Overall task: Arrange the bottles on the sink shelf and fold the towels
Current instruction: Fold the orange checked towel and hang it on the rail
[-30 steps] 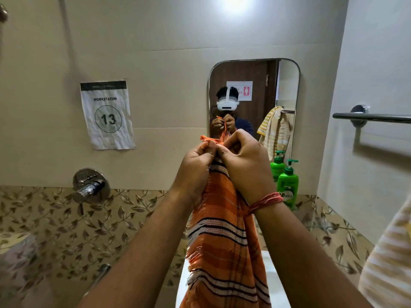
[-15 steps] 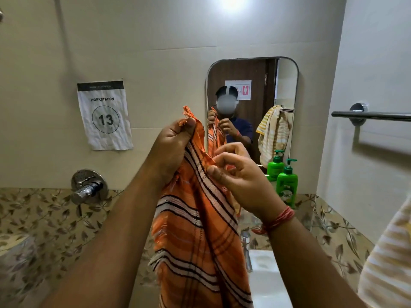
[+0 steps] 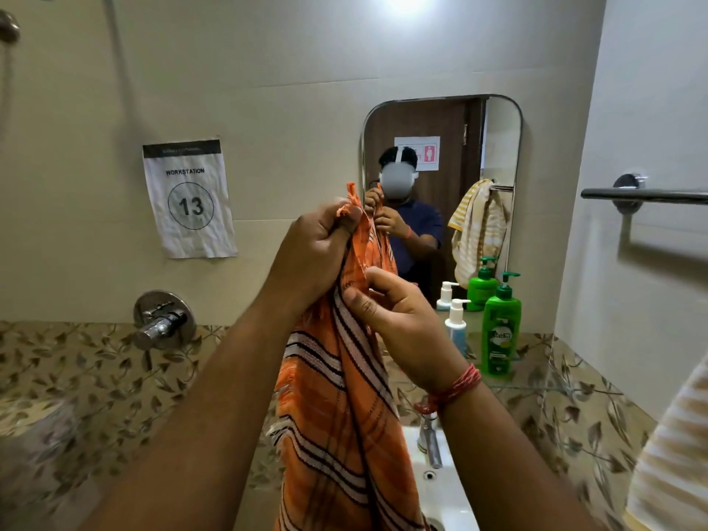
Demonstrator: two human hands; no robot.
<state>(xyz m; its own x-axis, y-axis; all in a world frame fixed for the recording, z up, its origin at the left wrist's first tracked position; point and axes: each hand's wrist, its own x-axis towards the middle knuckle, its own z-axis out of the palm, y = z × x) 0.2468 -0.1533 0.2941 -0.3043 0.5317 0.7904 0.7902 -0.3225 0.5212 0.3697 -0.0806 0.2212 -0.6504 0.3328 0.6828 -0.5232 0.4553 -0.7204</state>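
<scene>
The person holds an orange striped towel (image 3: pixel 341 408) up in front of the mirror (image 3: pixel 440 120), above the white sink (image 3: pixel 444 492). The left hand (image 3: pixel 314 254) is clenched round the towel's top edge, with a corner of the cloth poking up above the fist. The right hand (image 3: pixel 398 320), just below and to the right, pinches a fold of the same towel between thumb and curled fingers. A red thread bracelet (image 3: pixel 456 389) sits on the right wrist. The towel hangs down from both hands in a loose, bunched drape, its white and dark stripes running slantwise, and its lower part passes out of the bottom of the view.

On the glass shelf (image 3: pixel 532 381) under the mirror stand two pump bottles: a green one (image 3: pixel 501 331) nearer the right wall and a smaller white and blue one (image 3: pixel 456 327) just beside it on the left, partly hidden behind the right hand. Both are upright, and their reflections show in the mirror behind them.

A chrome tap (image 3: pixel 430 438) rises at the back of the sink, below the right wrist. A yellow striped towel (image 3: pixel 674 461) fills the lower right corner, and another such towel is reflected in the mirror. A towel bar (image 3: pixel 647 195) is fixed to the right wall. On the back wall hangs a paper sign (image 3: pixel 189 199) reading WORKSTATION 13, with a chrome wall valve (image 3: pixel 163 321) below it.
</scene>
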